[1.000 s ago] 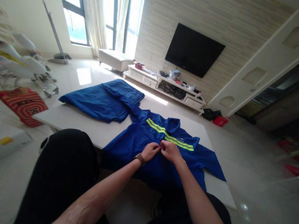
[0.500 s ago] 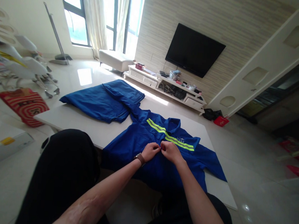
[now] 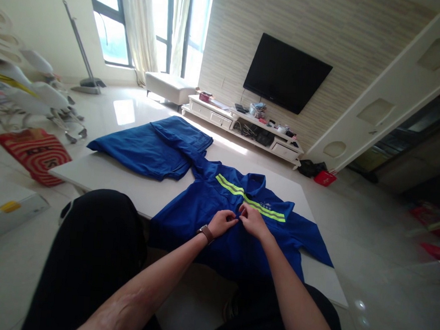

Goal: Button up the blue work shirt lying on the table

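A blue work shirt [image 3: 202, 204] with a yellow-green reflective stripe lies front up on the white table [image 3: 128, 181], its lower part hanging over the near edge. My left hand [image 3: 221, 222], with a brown watch on the wrist, pinches the shirt's front opening just below the stripe. My right hand [image 3: 253, 220] pinches the same opening from the other side, fingertips touching the left hand's. A second blue garment [image 3: 149, 147] lies folded at the table's far left.
My knees in dark trousers fill the foreground. A TV [image 3: 285, 73] hangs over a white cabinet [image 3: 241, 126] with clutter. A red striped bag [image 3: 32, 153] and a white box [image 3: 2, 210] lie on the floor at left.
My right hand has shifted slightly up the shirt front toward the stripe. The left hand has stayed at the opening. The garments have not moved.
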### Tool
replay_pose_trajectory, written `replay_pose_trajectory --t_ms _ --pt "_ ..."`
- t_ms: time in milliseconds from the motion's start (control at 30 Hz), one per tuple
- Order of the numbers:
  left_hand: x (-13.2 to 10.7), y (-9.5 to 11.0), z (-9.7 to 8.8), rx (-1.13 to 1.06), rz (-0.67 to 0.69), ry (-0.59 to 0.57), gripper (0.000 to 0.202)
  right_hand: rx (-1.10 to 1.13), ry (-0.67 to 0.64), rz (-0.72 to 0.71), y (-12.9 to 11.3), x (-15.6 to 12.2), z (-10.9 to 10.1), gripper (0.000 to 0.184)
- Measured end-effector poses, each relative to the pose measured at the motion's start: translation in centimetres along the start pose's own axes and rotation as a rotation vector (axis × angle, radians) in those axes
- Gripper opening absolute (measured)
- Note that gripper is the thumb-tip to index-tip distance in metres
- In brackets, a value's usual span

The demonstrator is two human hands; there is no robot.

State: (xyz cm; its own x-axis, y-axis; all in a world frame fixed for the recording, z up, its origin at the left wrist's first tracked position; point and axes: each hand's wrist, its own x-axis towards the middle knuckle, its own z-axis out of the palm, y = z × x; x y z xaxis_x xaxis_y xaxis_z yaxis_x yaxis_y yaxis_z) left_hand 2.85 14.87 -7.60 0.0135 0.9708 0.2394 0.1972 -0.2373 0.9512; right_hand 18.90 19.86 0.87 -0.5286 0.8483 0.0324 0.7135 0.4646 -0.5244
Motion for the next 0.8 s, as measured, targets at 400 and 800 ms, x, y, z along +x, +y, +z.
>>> replay_pose_trajectory --t_ms 400,800 --pt "-1.7 1.8 0.3 0.425 0.027 0.009 0.009 -0.040 -0.118 0.223 1.7 0.2 1.1 0.018" --pt "-0.2 5.8 -3.4 0.667 -0.099 -0.219 0.022 -0.227 -0.060 0.122 1.7 0.9 0.3 0.019"
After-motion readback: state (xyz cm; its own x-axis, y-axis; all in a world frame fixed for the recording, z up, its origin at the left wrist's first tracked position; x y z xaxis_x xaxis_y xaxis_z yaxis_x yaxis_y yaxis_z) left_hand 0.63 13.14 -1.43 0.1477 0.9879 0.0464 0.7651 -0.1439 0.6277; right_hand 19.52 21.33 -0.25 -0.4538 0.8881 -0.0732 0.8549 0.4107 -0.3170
